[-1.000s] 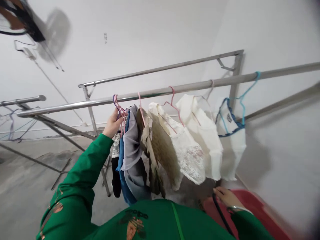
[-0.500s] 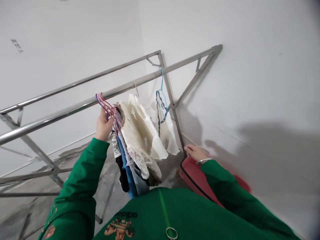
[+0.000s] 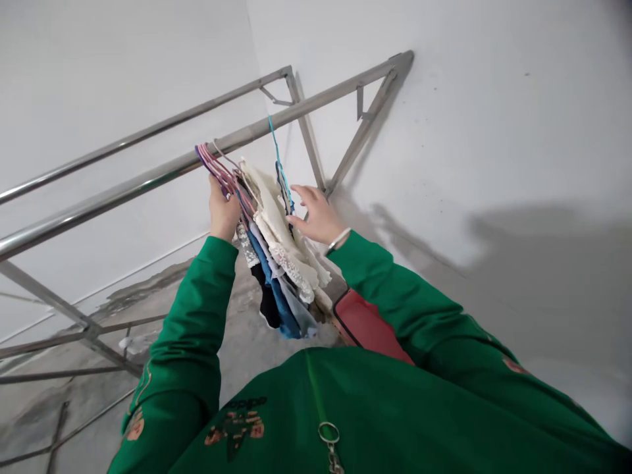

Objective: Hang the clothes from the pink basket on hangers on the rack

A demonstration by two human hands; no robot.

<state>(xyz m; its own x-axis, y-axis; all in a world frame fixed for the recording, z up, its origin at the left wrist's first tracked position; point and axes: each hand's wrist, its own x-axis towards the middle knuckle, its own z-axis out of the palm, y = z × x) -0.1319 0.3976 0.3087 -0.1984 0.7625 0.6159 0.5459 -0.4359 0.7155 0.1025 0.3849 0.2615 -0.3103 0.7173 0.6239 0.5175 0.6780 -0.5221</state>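
Observation:
My left hand (image 3: 224, 209) is closed round a bunch of pink and purple clothes hangers (image 3: 217, 168) just below their hooks on the metal rail. Several garments hang from them, among them a cream lace-edged top (image 3: 276, 230), a blue piece (image 3: 286, 309) and a black piece (image 3: 268, 304). Right of these, a light-blue hanger (image 3: 276, 141) hooks over the rail with a dark-trimmed white garment. Beside it is my right hand (image 3: 318, 214), thumb and fingers apart around the garment's edge; whether they touch it I cannot tell.
The metal clothes rack (image 3: 148, 187) runs from the left to the corner, its end frame by the white wall (image 3: 469, 131). A red container with a dark rim (image 3: 368, 319) stands low at the right, partly behind my right sleeve.
My right hand has risen from beside the red container to the light-blue hanger. That hanger and the cream garments now sit closer to the bunch in my left hand, which keeps its hold.

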